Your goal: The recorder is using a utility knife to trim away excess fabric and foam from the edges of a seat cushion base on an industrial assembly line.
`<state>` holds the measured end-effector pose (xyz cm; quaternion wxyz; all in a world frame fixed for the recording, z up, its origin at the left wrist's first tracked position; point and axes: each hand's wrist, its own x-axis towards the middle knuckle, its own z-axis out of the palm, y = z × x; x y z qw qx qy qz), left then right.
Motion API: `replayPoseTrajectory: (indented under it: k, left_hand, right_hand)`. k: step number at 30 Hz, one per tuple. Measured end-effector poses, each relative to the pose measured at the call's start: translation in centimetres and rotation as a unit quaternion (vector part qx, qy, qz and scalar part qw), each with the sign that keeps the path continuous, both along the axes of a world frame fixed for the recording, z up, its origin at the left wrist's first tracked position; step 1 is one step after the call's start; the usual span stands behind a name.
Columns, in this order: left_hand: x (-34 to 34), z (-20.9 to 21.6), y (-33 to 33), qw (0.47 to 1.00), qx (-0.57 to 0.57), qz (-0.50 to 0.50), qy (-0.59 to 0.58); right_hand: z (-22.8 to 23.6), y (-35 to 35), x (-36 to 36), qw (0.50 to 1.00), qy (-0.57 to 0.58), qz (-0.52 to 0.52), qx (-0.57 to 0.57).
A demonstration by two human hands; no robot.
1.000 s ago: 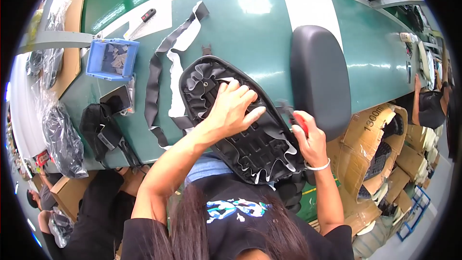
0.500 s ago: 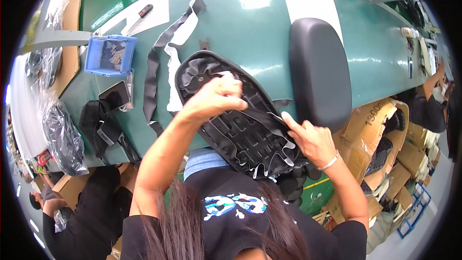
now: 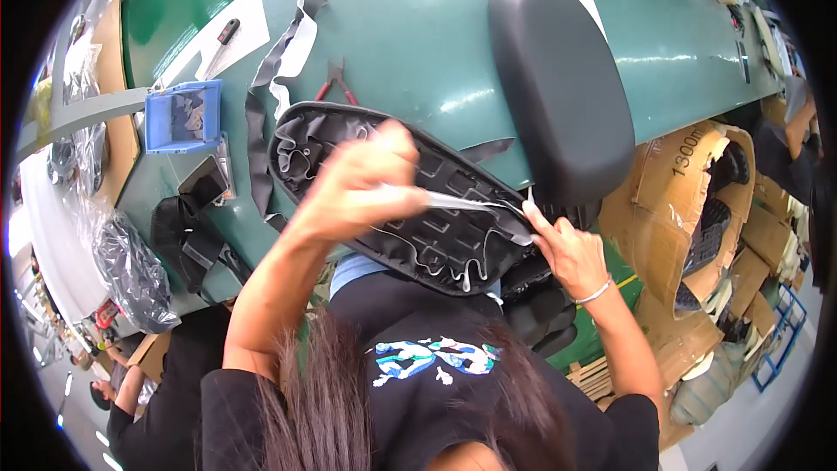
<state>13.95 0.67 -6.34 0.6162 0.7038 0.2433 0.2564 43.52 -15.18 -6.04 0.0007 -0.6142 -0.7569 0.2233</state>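
Note:
A black seat [image 3: 453, 174] lies underside up across the near edge of the table, its ribbed base showing inside a ring of gathered cover material. Above it my left hand [image 3: 370, 179] is closed in a fist, blurred by motion, around a narrow pale-backed strip of cover material [image 3: 462, 201]. The strip is stretched taut toward my right hand [image 3: 568, 253] at the seat's right end. There my thumb and fingers are closed by the cover's edge; what they pinch is hidden. A padded black seat [image 3: 562, 87] rests smooth side up beyond my right hand.
Red-handled pliers [image 3: 336, 83] and a long black-and-white offcut [image 3: 288, 48] lie behind the seat. At left are a blue bin [image 3: 155, 126] of small pieces, a dark-handled tool [image 3: 227, 32] and a black pouch [image 3: 187, 231]. A torn carton [image 3: 649, 201] stands at right; co-workers sit on both sides.
My left hand has pulled the strip leftward, so a longer, straighter length shows. The pliers have come into fuller view. The whole view has shifted and turned slightly.

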Motion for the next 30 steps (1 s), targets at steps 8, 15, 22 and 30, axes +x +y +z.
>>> replayPoseTrajectory:
  k: [8,15,22,30]
  left_hand:
    - [6.5,-1.3,-4.2,0.902,0.198,-0.169,0.345]
    - [5.7,0.1,-0.6,0.994,0.025,-0.098,0.037]
    - [6.5,1.6,-0.3,0.937,0.241,-0.109,0.227]
    - [8.9,-8.0,0.7,0.904,0.365,0.22,0.038]
  right_hand:
    - [0.5,-0.5,-0.8,0.997,0.003,-0.067,-0.043]
    - [0.2,-5.3,-4.8,0.984,-0.027,-0.169,-0.05]
    - [-0.2,-2.6,-6.3,0.973,-0.026,-0.229,-0.026]
    - [-0.4,1.6,-6.6,0.975,-0.002,-0.214,-0.051]
